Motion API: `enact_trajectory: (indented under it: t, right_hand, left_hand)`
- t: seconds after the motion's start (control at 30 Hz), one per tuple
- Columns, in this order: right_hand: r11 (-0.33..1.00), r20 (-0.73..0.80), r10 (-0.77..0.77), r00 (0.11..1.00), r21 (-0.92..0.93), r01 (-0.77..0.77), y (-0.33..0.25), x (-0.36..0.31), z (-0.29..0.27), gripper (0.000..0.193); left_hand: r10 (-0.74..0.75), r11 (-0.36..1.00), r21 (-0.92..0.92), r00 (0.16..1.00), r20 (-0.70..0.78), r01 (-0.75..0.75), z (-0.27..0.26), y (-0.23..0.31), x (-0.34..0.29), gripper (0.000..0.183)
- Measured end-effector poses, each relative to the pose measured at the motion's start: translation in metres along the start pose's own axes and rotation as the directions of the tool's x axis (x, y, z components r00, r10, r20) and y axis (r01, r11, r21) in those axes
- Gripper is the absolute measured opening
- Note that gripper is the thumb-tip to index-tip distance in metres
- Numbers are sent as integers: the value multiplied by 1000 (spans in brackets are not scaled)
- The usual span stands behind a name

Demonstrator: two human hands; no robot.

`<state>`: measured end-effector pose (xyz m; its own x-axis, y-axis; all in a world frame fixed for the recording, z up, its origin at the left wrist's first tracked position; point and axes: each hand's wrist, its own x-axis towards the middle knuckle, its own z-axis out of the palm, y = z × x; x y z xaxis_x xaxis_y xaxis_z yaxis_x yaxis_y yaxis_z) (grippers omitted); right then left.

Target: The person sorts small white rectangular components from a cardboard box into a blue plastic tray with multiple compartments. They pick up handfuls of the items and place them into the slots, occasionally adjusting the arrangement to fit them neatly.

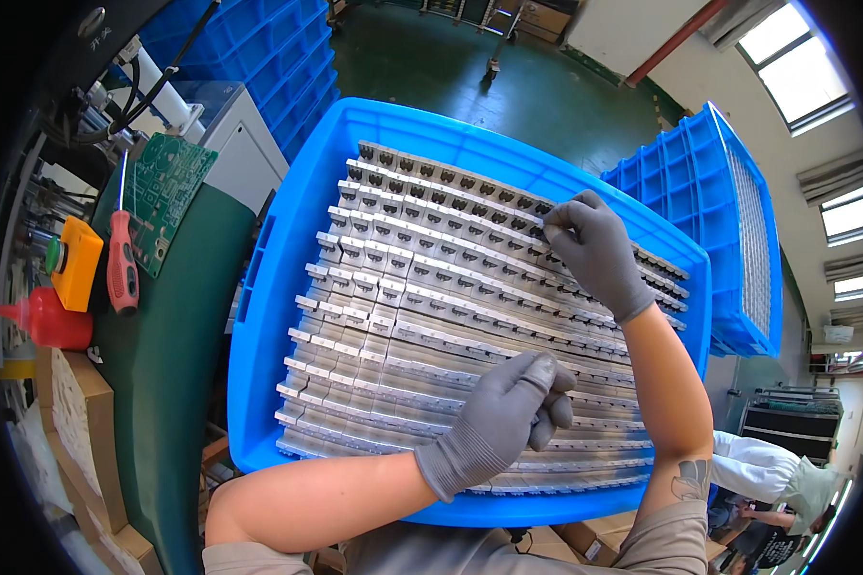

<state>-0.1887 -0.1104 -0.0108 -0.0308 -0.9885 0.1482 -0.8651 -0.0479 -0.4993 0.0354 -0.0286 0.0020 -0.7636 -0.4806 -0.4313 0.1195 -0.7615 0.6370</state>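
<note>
A large blue plastic crate (251,393) stands before me, filled with rows of pale grey slotted strips (355,321). Small black parts (436,196) sit in the slots of the upper rows. My right hand (594,251), in a grey glove, is over the right end of those rows, thumb and fingers pinched together; whatever is between the fingertips is too small to tell. Over the lower middle of the strips, my gloved left hand (503,412) is closed, thumb pressed on curled fingers. Its fingers hide anything inside.
On the green bench at left lie a red-handled screwdriver (122,264), a green circuit board (171,196), an orange button box (77,264) and a red squeeze bottle (59,319). Blue crates (259,57) are stacked behind; another blue crate (686,182) stands at right. A person (786,479) is farther right.
</note>
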Motion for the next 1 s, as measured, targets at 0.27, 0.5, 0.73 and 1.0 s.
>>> enact_trajectory:
  t: [0.27,0.5,0.73,1.0]
  right_hand:
    - [991,-48,-125,991,-63,122,-3,-9,-5,13]
    - [983,-8,-64,998,172,65,-53,-38,-41,18]
    - [964,357,-253,899,173,202,-95,-81,-60,22]
    - [936,135,-274,952,267,231,-89,-91,-52,18]
  left_hand:
    - [10,1000,-10,1000,4,-10,0,-1,0,48]
    - [40,987,-154,998,-38,-46,3,2,0,66]
    - [53,998,-19,996,-65,-54,-1,3,-4,68]
    - [172,984,58,981,-91,-167,3,4,-1,56]
